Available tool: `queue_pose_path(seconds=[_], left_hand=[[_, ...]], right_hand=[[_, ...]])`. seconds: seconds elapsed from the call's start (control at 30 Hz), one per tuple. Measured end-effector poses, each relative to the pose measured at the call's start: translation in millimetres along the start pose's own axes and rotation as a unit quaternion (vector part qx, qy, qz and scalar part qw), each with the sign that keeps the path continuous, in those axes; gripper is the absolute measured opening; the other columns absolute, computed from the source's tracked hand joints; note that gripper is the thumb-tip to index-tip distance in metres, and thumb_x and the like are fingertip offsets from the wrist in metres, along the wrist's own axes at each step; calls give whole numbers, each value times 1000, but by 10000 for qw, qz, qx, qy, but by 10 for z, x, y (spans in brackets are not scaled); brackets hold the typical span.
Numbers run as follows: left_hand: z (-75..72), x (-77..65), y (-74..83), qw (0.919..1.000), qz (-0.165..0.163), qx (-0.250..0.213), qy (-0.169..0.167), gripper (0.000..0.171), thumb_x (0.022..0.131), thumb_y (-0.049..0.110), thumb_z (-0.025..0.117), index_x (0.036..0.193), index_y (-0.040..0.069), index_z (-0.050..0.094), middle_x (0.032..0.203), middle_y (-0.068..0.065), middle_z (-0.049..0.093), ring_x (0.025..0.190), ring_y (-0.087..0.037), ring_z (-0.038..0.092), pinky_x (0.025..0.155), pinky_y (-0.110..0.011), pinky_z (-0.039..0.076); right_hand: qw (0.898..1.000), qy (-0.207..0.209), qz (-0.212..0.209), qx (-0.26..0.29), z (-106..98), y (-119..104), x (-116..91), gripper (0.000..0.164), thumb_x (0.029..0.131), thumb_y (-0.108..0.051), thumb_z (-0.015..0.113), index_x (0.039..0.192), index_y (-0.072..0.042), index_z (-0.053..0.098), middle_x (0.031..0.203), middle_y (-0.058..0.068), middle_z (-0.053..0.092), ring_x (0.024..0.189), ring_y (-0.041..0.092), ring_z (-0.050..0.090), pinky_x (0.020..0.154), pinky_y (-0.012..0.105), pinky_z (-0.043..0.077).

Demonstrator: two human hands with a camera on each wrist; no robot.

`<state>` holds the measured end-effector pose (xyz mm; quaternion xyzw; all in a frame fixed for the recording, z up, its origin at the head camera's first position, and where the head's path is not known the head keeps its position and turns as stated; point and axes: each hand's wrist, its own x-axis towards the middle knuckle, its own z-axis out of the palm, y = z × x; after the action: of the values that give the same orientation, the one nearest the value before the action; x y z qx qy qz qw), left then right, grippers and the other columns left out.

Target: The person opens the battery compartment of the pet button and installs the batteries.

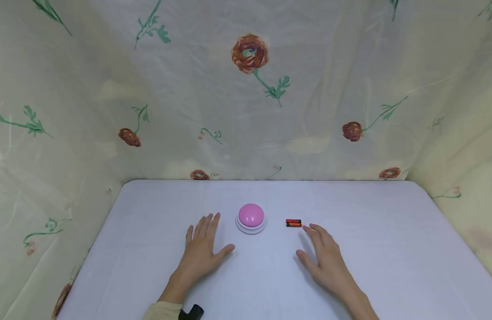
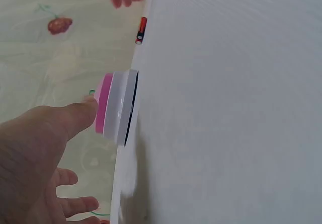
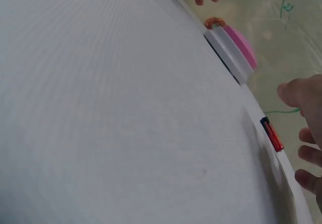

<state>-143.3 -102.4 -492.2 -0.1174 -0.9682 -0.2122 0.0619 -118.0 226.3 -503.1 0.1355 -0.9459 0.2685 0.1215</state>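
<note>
A round push light with a pink dome and white base sits on the white table. To its right, two small red and black batteries lie side by side. My left hand is spread over the table left of the push light, holding nothing. Near the batteries, my right hand has its fingers extended and holds nothing; its index fingertip appears close to the batteries' right end. In the left wrist view the thumb overlaps the push light. The right wrist view shows the batteries beyond the table surface, beside the fingers.
The white-covered table has rounded far corners. A cream curtain with printed flowers hangs behind it and along both sides. A black band-like device is at the left wrist, by a beige sleeve.
</note>
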Motion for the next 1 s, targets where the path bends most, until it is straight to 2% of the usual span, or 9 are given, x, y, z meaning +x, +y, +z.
queue_pose_path(seconds=[0.13, 0.2, 0.33, 0.4, 0.5, 0.67, 0.8, 0.9, 1.0], left_hand=[[66, 51, 31, 9985, 15, -520, 188, 85, 83, 55, 62, 149, 12, 28, 149, -14, 37, 139, -35, 31, 109, -61, 20], [116, 92, 36, 9955, 9, -937, 161, 83, 84, 53, 63, 149, 14, 28, 149, -11, 37, 138, -32, 33, 109, -59, 24], [194, 169, 33, 9792, -80, -2027, 3, 79, 85, 47, 65, 149, 24, 25, 151, -2, 34, 138, -24, 35, 109, -51, 31], [221, 204, 25, 9703, -65, -2418, 15, 77, 86, 44, 65, 149, 27, 26, 150, 0, 34, 138, -22, 36, 109, -49, 32], [242, 243, 11, 9611, 27, -2761, 102, 75, 86, 39, 67, 148, 25, 28, 149, 1, 36, 138, -22, 36, 111, -46, 30], [303, 309, -4, 9560, 142, -2927, 132, 73, 86, 35, 68, 148, 22, 30, 148, -1, 37, 138, -23, 36, 110, -43, 32], [341, 375, 15, 9529, 241, -3018, 167, 74, 85, 31, 70, 147, 19, 32, 146, -6, 41, 130, -25, 43, 101, -43, 42], [359, 420, 34, 9551, 207, -2951, 174, 75, 83, 28, 71, 147, 19, 33, 142, -8, 44, 123, -23, 47, 91, -40, 45], [381, 455, 44, 9577, 159, -2871, 150, 76, 82, 27, 73, 147, 21, 33, 141, -7, 46, 121, -21, 47, 88, -35, 45]], right_hand=[[9980, -36, -133, 618, 56, -11, 47, 58, 91, -28, 62, 143, -17, 39, 143, 6, 38, 132, 26, 37, 101, 50, 34], [9962, -99, -282, 819, 82, -22, 70, 57, 92, -26, 61, 143, -18, 38, 143, 3, 38, 132, 22, 38, 106, 39, 33], [9930, -154, -485, 1064, 120, -54, 107, 55, 93, -24, 60, 143, -18, 38, 143, 0, 38, 132, 17, 39, 108, 12, 23], [9910, -218, -481, 1226, 130, -77, 123, 54, 93, -24, 59, 143, -17, 38, 143, -2, 37, 132, 14, 39, 106, 6, 20], [9878, -316, -476, 1446, 143, -118, 146, 53, 94, -23, 59, 142, -15, 38, 143, -2, 38, 130, 12, 40, 105, 12, 30], [9840, -369, -555, 1652, 171, -166, 190, 53, 93, -20, 59, 142, -18, 37, 142, 0, 39, 125, 15, 45, 98, 29, 42], [9785, -424, -638, 1916, 234, -213, 265, 53, 94, -16, 58, 142, -23, 36, 139, -1, 39, 115, 19, 52, 89, 29, 48], [9736, -461, -641, 2142, 294, -259, 330, 53, 93, -14, 58, 142, -20, 37, 136, 2, 40, 102, 18, 58, 80, 26, 50], [9733, -501, -532, 2174, 344, -304, 379, 55, 92, -15, 60, 142, -15, 37, 136, 6, 41, 92, 14, 59, 71, 22, 48]])
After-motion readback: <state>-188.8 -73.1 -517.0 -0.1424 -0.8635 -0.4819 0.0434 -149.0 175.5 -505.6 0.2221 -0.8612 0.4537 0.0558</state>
